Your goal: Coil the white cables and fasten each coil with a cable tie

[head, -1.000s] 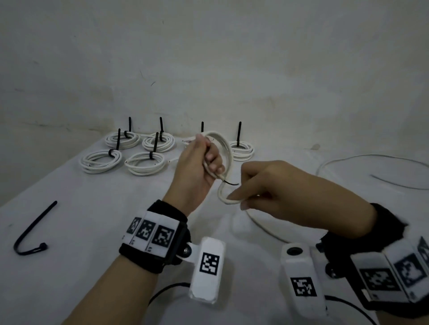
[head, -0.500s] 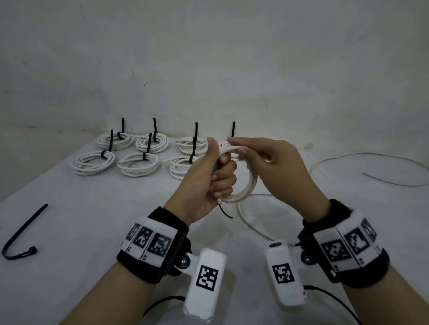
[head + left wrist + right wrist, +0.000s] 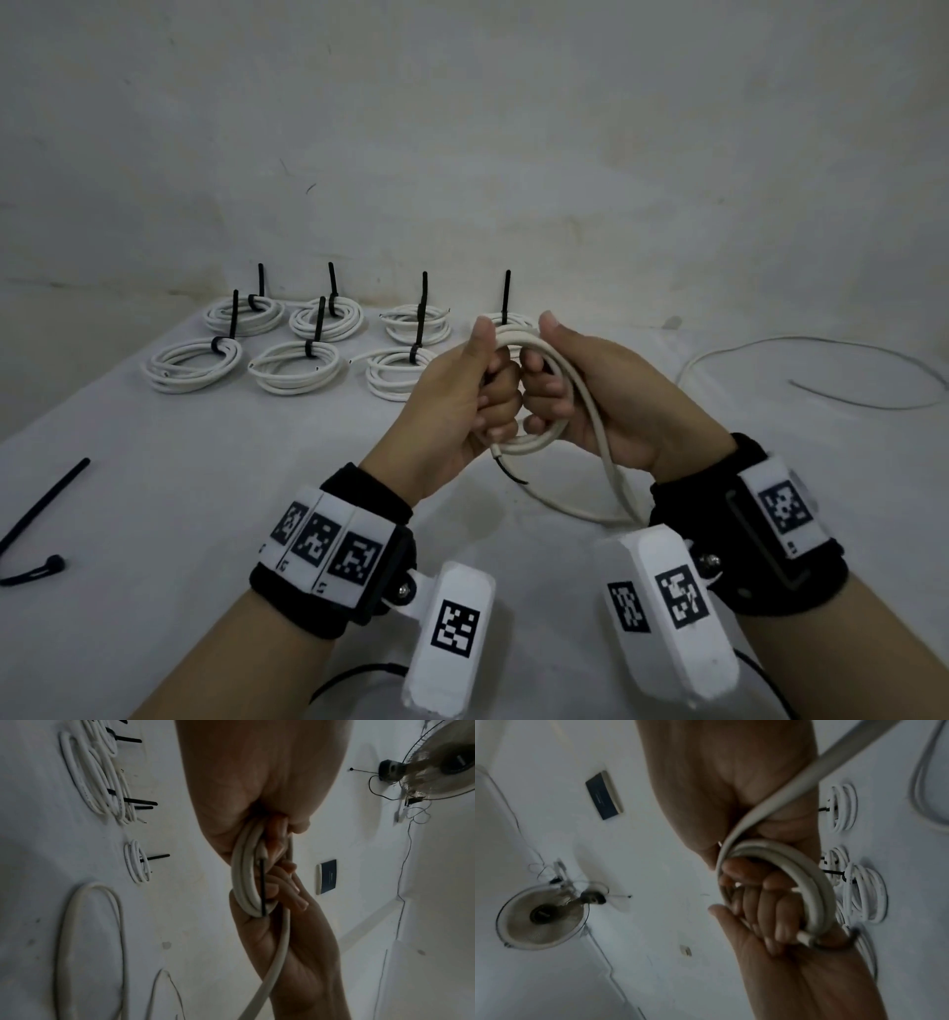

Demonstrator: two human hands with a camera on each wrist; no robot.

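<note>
Head view: above the white table (image 3: 154, 503), the left hand (image 3: 452, 395) and the right hand (image 3: 606, 395) both curl their fingers round one small coil of white cable (image 3: 539, 442), knuckles touching. Its loose tail (image 3: 606, 462) hangs over the right palm. Seven tied coils (image 3: 298, 367) lie behind; a loose black cable tie (image 3: 41, 514) lies far left.

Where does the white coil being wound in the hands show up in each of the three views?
Head: white coil centre, gripped between left hand and right hand.
Left wrist: centre, below the palm.
Right wrist: right of centre, round the fingers.
Shared landmark: its bare black wire end.
</note>
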